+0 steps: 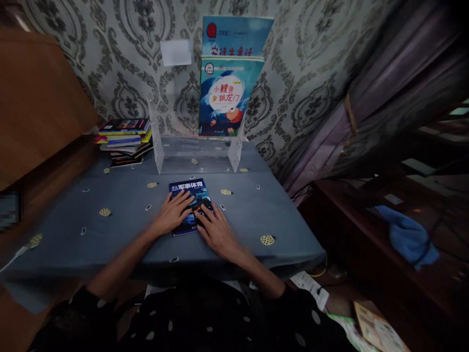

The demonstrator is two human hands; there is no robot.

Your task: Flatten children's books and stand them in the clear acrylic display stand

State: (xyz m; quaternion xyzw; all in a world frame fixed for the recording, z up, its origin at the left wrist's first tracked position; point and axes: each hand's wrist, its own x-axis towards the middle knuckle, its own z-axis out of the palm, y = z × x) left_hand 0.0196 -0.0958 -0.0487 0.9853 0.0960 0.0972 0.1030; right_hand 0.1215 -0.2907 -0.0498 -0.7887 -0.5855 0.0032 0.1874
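Note:
A dark blue book (187, 184) with white lettering along its top lies shut on the cloth-covered table (120, 234), close to the front edge. Flat on its left side rests my left hand (173, 213), fingers stretched out and pointing to the upper right. My right hand (216, 229) lies on the lower right part of the cover, its fingers spread too. The hands hide much of the cover picture. Behind the book stands a clear acrylic book rack (196, 165), with a teal picture book (227, 98) and a taller blue book (238, 36) upright at its right side.
A pile of books (126, 139) sits at the table's back left, beside a brown wooden panel (40, 102). A white label (176, 53) is at the rack's upper left. To the right are a purple curtain (330, 132) and a blue cloth (406, 237) on a dark red surface.

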